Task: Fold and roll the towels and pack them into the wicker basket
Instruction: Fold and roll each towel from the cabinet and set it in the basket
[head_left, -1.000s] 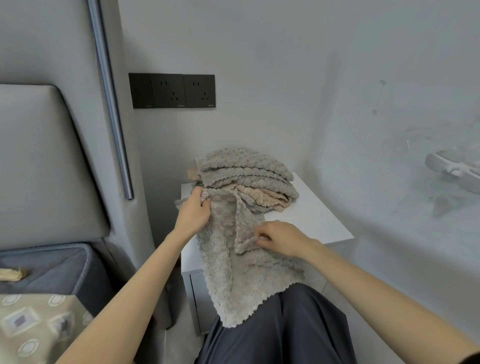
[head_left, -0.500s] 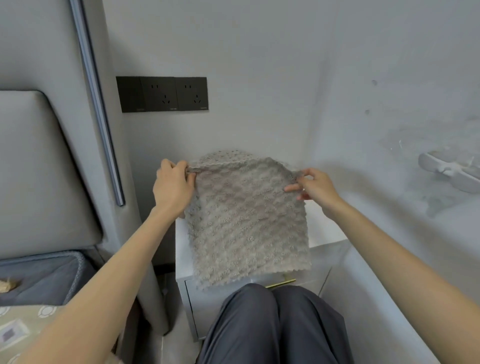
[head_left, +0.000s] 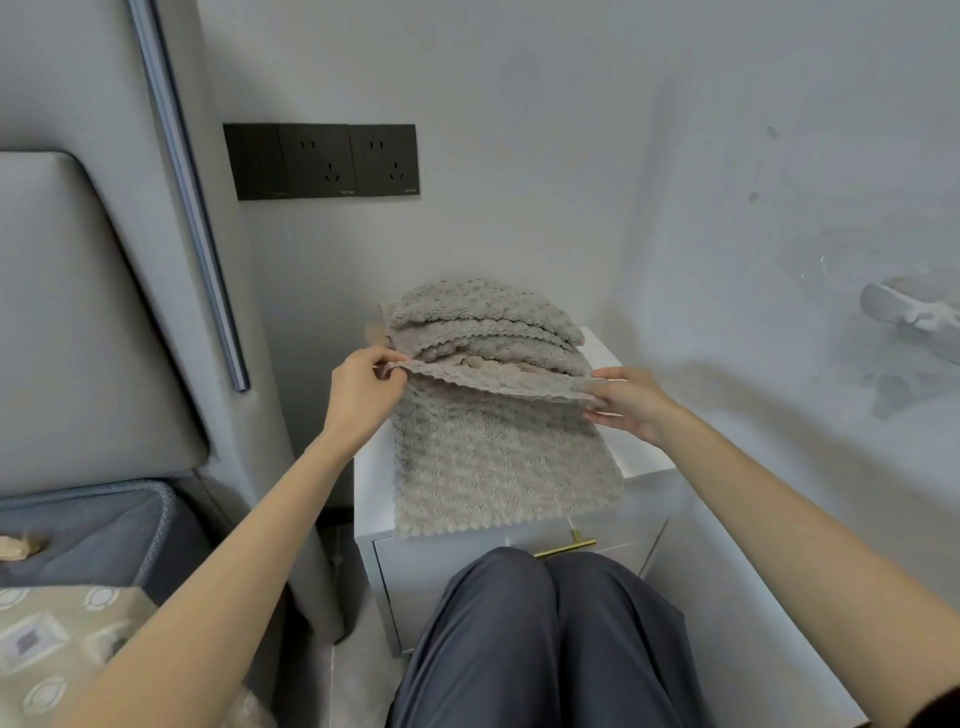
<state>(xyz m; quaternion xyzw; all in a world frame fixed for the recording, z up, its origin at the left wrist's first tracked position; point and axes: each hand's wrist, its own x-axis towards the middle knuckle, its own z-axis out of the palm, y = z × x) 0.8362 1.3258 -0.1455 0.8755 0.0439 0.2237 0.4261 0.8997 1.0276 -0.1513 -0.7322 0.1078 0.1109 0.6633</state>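
Observation:
A grey-beige bobbled towel (head_left: 498, 462) lies spread on the white nightstand (head_left: 371, 499), its near edge reaching the front of the top. My left hand (head_left: 363, 389) pinches its far left corner and my right hand (head_left: 628, 400) pinches its far right corner, holding that edge slightly raised. Behind it sits a pile of more towels (head_left: 483, 327) against the wall. No wicker basket is in view.
The nightstand has a drawer with a brass handle (head_left: 566, 545). My knees in dark trousers (head_left: 540, 639) are right in front of it. A bed with a padded headboard (head_left: 78, 322) stands to the left. Black wall sockets (head_left: 322, 161) are above.
The towel hung upright in front of me half a second ago; now it is laid flat over the nightstand, with both hands lower and further forward, still on its far corners.

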